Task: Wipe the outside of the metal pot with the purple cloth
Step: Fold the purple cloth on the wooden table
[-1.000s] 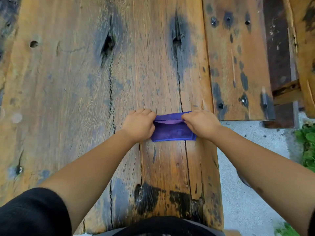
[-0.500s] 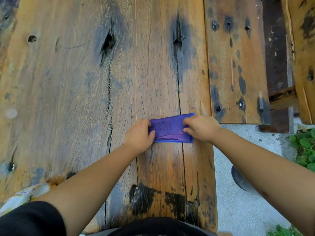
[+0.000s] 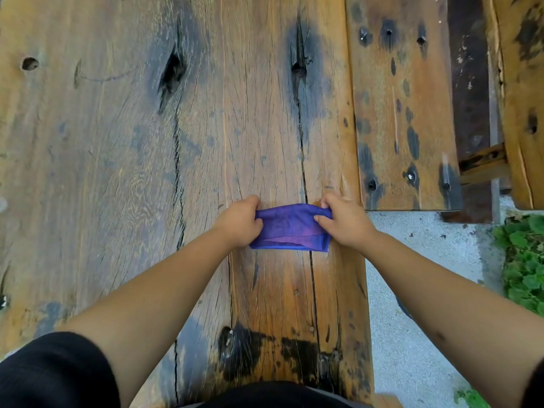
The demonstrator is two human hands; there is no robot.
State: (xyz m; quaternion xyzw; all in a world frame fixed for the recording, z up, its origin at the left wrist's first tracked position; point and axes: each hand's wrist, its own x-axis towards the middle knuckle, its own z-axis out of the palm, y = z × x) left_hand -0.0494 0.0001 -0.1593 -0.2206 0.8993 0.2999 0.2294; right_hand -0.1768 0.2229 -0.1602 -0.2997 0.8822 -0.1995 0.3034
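Note:
A small purple cloth point(image 3: 290, 228) is stretched between my two hands just above the wooden table point(image 3: 117, 160), near its right edge. My left hand point(image 3: 240, 220) grips the cloth's left end with curled fingers. My right hand point(image 3: 343, 220) grips its right end the same way. The cloth is folded, with a pinker layer showing along its lower part. No metal pot is in view.
The table is weathered planks with cracks, knots and dark stains. A second plank section point(image 3: 403, 107) lies to the right, with a gap and another board point(image 3: 521, 95) beyond. Concrete ground point(image 3: 418, 290) and green plants point(image 3: 524, 260) lie right of the table.
Both hands have lifted the cloth's far edge and now grip its ends with curled fingers; a moment ago they pressed it down on the table.

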